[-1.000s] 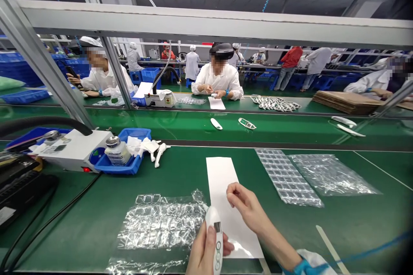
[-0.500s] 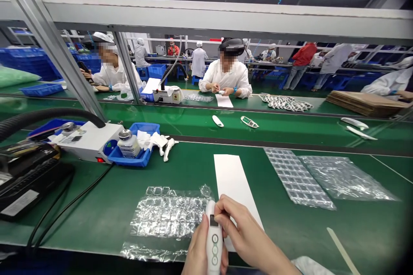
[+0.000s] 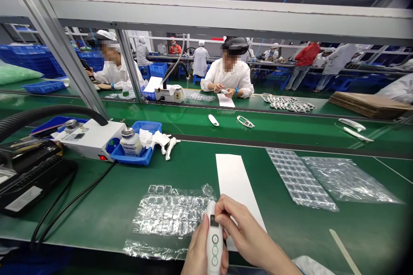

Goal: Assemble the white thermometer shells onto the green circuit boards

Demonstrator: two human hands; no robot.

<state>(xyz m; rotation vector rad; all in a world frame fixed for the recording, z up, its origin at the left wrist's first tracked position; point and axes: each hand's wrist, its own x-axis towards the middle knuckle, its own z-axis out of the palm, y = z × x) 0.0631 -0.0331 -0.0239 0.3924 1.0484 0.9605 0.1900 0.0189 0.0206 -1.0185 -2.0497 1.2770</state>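
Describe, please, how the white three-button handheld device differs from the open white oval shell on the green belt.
The white three-button handheld device is gripped in the left hand; the open white oval shell lies on the green belt. The device has a dark display window, whereas the shell shows green inside its rim. Both are white and elongated.

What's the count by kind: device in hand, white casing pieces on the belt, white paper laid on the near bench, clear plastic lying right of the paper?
Held white device: 1
White casing pieces: 4
White paper: 1
Clear plastic pieces: 2
Total: 8
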